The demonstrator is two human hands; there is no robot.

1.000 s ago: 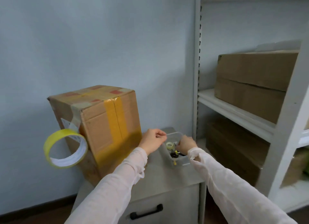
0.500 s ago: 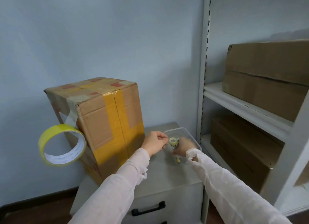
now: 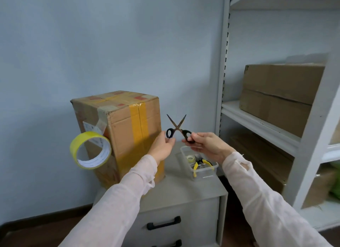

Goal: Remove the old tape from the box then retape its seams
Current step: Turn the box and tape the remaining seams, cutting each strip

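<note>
At 9 o'clock: yellow tape roll (image 3: 77, 141) hanging off the taped cardboard box (image 3: 128, 128) on grey cabinet (image 3: 180, 189). Centre: left hand (image 3: 161, 147) pinching one black loop of scissors (image 3: 177, 128), right hand (image 3: 207, 145) gripping the other; blades spread, tips toward 12 o'clock. At 5 o'clock of scissors: clear bin (image 3: 206, 173) holding yellow-handled pliers (image 3: 202, 163).

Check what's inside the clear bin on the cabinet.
The bin holds a small tape roll and yellow-handled pliers. The right hand, gripping scissors, covers part of its far end, and anything beneath the pliers is hidden.
</note>
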